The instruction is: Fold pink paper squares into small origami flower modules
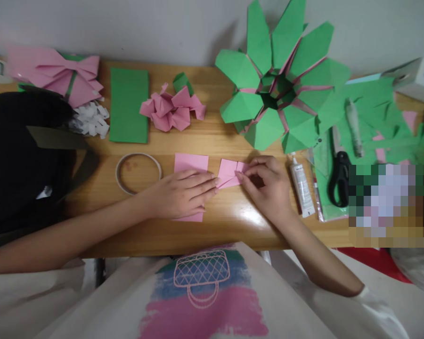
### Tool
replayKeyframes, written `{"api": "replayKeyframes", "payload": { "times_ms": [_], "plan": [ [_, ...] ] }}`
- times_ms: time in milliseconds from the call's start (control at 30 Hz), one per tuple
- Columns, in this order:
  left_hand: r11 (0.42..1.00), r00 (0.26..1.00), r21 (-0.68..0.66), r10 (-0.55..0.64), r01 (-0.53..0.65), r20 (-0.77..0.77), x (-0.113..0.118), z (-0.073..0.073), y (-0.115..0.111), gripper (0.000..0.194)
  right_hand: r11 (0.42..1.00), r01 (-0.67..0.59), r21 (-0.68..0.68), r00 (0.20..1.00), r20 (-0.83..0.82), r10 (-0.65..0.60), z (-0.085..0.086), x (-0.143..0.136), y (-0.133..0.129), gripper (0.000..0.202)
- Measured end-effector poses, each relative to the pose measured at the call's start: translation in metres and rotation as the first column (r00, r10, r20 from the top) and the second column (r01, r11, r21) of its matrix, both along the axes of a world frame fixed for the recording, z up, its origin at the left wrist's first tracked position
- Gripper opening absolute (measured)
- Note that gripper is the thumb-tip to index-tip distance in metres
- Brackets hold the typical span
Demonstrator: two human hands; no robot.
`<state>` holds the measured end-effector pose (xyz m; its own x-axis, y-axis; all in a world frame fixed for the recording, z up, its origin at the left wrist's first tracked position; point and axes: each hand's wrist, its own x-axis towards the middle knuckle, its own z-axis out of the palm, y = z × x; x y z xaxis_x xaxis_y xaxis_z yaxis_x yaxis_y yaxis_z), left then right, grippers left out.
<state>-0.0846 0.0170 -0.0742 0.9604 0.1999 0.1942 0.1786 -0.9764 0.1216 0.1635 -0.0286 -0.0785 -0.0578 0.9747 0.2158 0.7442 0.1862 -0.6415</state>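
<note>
Honey-coloured wooden tabletop [215,230] gives your hands firm, flat backing. Your left hand [183,193] lies spread, gripping nothing, over a flat pink paper rectangle [191,162], probably steadying things; right of that rectangle, your right hand [273,186] pinches a small folded pink paper piece [228,169], seemingly for control.

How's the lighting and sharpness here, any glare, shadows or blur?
Head view throughout: bright glare on the wooden table beside the right hand; a shadow on the wall behind the green paper petals; small print on the tube too soft to read; pixelation at the right edge.
</note>
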Motion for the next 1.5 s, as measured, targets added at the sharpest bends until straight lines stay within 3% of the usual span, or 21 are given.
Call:
{"api": "replayKeyframes", "payload": {
  "times_ms": [167,500,633,867,1500],
  "plan": [
    [0.998,0.999,-0.063,-0.001,-0.002,-0.049,-0.0017,0.0014,0.0006,0.040,1.000,-0.006,0.003,1.000,-0.022,0.006,-0.0006,0.0000,-0.0002,0.014],
    [1.000,0.999,-0.016,-0.025,0.026,0.028,-0.0003,0.0021,0.0050,0.030,1.000,0.003,0.010,1.000,-0.024,-0.002,-0.0018,0.0000,0.0000,0.014],
    [0.997,0.999,-0.062,-0.049,0.048,-0.009,-0.0017,0.0024,0.0057,0.034,1.000,0.006,0.025,0.999,-0.039,-0.005,-0.0026,-0.0003,-0.0003,0.014],
    [0.985,0.996,-0.173,-0.027,0.012,-0.087,-0.0047,0.0012,0.0045,0.044,1.000,0.009,0.013,0.999,-0.036,-0.008,-0.0029,-0.0001,-0.0008,0.012],
    [0.976,0.994,-0.202,0.060,-0.077,-0.090,-0.0022,0.0052,-0.0034,0.054,0.998,-0.001,0.058,1.000,-0.015,0.001,-0.0049,-0.0002,-0.0022,0.011]
  ]
}}
